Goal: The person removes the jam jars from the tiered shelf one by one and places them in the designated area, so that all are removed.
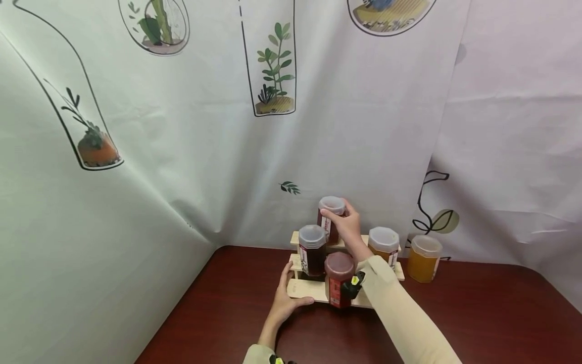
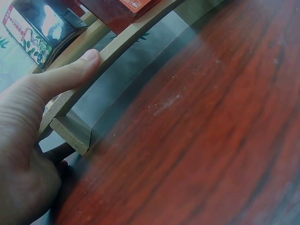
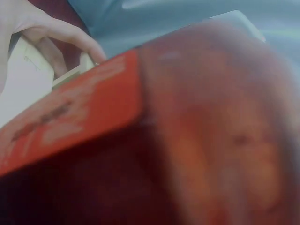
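A tiered wooden rack (image 1: 305, 289) stands on the table, holding several octagonal jars. My left hand (image 1: 283, 303) grips its left end; in the left wrist view the thumb of that hand (image 2: 28, 117) lies on the front board and fingers pass beneath. At the top tier, my right hand (image 1: 349, 226) holds a dark jar with a whitish lid (image 1: 332, 204), thumb and fingers round its upper part. Another dark jar (image 1: 312, 255) sits on the middle tier. A red-labelled jar (image 1: 340, 270) stands at the front, under the right wrist, and fills much of the right wrist view.
An amber jar with a white lid (image 1: 383, 240) is on the rack's right side, partly behind the right sleeve. Another amber jar (image 1: 424, 260) stands on the dark red table (image 1: 482, 308) right of the rack. A printed curtain (image 1: 364, 126) hangs close behind.
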`<state>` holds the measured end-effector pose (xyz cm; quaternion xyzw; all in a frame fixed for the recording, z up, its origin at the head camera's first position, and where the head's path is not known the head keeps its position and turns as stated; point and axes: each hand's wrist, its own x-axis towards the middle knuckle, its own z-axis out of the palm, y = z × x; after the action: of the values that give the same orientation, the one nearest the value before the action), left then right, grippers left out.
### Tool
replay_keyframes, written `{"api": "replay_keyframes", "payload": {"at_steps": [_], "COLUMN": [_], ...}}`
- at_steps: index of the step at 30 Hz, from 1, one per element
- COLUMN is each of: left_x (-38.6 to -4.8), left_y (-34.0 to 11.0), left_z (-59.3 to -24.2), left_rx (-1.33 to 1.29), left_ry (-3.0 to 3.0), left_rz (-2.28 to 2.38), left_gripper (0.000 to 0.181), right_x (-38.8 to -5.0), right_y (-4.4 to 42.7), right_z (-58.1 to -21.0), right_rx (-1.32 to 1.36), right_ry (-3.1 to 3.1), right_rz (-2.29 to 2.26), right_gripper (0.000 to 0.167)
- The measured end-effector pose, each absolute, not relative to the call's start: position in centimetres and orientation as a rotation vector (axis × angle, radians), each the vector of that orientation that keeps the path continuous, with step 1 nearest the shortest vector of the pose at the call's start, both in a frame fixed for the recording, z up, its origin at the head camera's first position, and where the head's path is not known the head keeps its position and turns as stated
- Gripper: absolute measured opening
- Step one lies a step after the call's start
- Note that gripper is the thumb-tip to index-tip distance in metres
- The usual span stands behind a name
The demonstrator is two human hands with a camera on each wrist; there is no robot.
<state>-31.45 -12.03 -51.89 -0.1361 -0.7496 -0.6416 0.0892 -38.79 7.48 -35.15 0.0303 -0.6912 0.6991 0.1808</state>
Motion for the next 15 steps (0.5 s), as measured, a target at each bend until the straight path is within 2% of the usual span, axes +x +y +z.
{"api": "replay_keyframes", "payload": {"at_steps": [7, 15], "left_x": [-31.6, -31.6], "left_y": [-12.1, -12.2], "left_z": [-51.7, -51.8], "left_rx": [-0.401, -0.412], "left_ry": [-2.237, -2.243], "left_rz": [-1.906, -1.897], "left_gripper": [0.113, 0.114], "right_x": [-38.5, -38.2], "right_y": [8.1, 10.1], "right_z": [-33.0, -30.3], "right_rx": [0.111, 0.128], "right_ry": [-1.902, -1.875], "right_rz": [1.982, 1.95], "right_gripper": [0.066, 0.059]}}
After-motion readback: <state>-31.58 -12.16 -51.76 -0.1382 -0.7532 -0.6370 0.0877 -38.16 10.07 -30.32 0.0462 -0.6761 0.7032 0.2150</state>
